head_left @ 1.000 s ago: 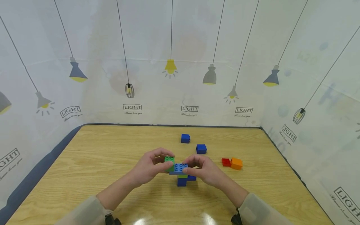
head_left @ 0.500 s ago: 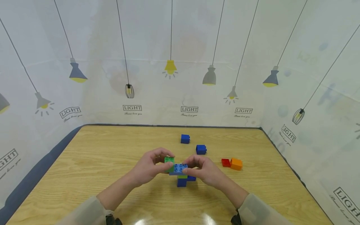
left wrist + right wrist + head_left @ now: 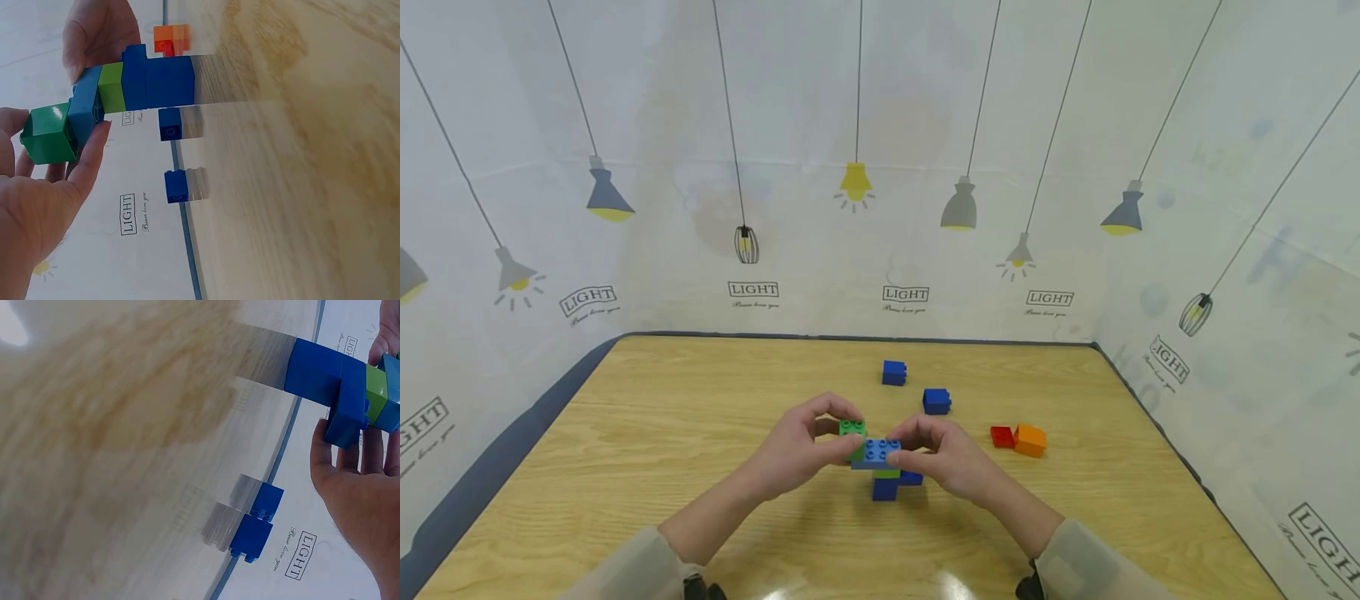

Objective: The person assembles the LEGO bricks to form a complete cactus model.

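A small stack of toy bricks stands on the table between the two hands. My left hand (image 3: 793, 450) pinches a green brick (image 3: 47, 134) between thumb and fingers; it sits on the left end of a light blue brick (image 3: 877, 452). My right hand (image 3: 961, 460) grips the right end of that light blue brick. Below it come a lime green brick (image 3: 112, 87), a dark blue brick jutting out to the right (image 3: 347, 412) and another dark blue brick (image 3: 312, 370) at the bottom. In the head view, the fingers partly cover the green brick.
Two loose dark blue bricks (image 3: 893, 372) (image 3: 936, 402) lie beyond the stack. A red brick (image 3: 1002, 437) and an orange brick (image 3: 1031, 441) lie side by side to the right. A lamp-patterned cloth (image 3: 820, 308) rises behind the wooden table (image 3: 700, 367).
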`<state>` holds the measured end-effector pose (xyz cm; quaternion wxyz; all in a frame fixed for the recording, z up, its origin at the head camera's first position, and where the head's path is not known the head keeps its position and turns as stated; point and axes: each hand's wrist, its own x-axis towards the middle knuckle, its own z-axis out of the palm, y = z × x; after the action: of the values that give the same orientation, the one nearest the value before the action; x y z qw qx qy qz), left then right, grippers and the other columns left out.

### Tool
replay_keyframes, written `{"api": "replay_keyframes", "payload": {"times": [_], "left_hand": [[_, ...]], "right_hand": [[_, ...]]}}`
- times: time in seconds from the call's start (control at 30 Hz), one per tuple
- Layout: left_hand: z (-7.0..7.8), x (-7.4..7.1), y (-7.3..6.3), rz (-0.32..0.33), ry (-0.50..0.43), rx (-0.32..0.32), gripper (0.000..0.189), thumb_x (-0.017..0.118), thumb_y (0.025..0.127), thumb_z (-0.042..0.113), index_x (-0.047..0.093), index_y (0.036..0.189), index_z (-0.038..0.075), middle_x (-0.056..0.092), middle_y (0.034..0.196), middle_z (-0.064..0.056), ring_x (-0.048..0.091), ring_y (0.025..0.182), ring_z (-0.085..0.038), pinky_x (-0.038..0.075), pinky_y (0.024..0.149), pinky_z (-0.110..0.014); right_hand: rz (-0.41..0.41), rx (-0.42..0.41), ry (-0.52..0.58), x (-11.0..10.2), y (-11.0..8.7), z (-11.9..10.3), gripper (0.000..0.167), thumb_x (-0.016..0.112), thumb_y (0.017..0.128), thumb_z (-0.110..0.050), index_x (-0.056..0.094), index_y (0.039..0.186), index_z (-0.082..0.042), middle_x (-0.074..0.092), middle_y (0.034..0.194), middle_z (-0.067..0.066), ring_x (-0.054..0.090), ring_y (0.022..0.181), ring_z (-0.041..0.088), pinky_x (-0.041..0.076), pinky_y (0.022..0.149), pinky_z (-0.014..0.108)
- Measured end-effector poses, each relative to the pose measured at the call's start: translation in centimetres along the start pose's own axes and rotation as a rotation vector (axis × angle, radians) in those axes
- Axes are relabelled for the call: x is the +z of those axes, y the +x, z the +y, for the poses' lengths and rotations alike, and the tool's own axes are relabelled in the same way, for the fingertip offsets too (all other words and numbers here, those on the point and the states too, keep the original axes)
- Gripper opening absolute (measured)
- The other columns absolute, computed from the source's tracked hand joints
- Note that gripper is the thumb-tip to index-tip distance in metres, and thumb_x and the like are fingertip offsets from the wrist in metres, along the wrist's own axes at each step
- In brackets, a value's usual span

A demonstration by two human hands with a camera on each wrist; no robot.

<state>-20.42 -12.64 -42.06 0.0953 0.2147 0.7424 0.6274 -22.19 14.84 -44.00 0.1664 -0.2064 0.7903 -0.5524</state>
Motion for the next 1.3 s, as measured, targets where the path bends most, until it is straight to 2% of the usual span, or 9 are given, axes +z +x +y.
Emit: {"api": "replay_keyframes", "payload": {"times": [0.4,0.57,0.83,1.07,1.3], "left_hand": [[-0.02,0.22,0.18,-0.022,-0.062,0.004,0.024,0.072,0.105,0.011,0.063,0.124,0.000,0.060,0.128,-0.019,0.070,0.103,-0.022,0.070,0.084,-0.040],[-0.17,0.44,0.21,-0.007,-0.080,0.003,0.023,0.073,0.104,0.009,0.064,0.124,0.001,0.060,0.124,-0.017,0.069,0.103,-0.023,0.070,0.082,-0.036],[-0.16,0.56,0.15,0.013,-0.073,0.008,0.024,0.074,0.104,0.011,0.066,0.124,0.002,0.063,0.123,-0.014,0.068,0.105,-0.023,0.069,0.080,-0.033],[-0.01,0.41,0.09,0.006,-0.044,0.022,0.027,0.073,0.105,0.012,0.065,0.126,-0.003,0.064,0.122,-0.020,0.068,0.101,-0.021,0.068,0.079,-0.030],[-0.29,0.65,0.06,0.020,-0.062,0.002,0.028,0.074,0.104,0.012,0.064,0.126,-0.002,0.065,0.118,-0.012,0.068,0.100,-0.021,0.068,0.079,-0.030]], "right_hand": [[0.001,0.004,0.003,-0.02,-0.02,-0.03,0.028,0.078,0.104,-0.028,0.073,0.125,-0.009,0.072,0.117,0.008,0.063,0.108,0.027,0.059,0.094,0.033],[0.001,0.011,0.003,0.01,-0.06,-0.07,0.028,0.078,0.104,-0.027,0.073,0.125,-0.008,0.072,0.117,0.008,0.064,0.108,0.026,0.058,0.094,0.033],[0.003,0.015,0.003,0.01,-0.05,-0.14,0.029,0.078,0.104,-0.029,0.073,0.125,-0.009,0.072,0.117,0.008,0.063,0.109,0.026,0.057,0.095,0.034],[0.002,0.016,0.005,0.00,-0.02,-0.09,0.029,0.078,0.104,-0.029,0.073,0.125,-0.009,0.073,0.117,0.008,0.064,0.109,0.026,0.057,0.096,0.036],[-0.007,0.005,-0.010,-0.05,-0.10,-0.05,0.029,0.077,0.105,-0.029,0.072,0.126,-0.010,0.073,0.118,0.008,0.064,0.110,0.026,0.058,0.096,0.033]]}}
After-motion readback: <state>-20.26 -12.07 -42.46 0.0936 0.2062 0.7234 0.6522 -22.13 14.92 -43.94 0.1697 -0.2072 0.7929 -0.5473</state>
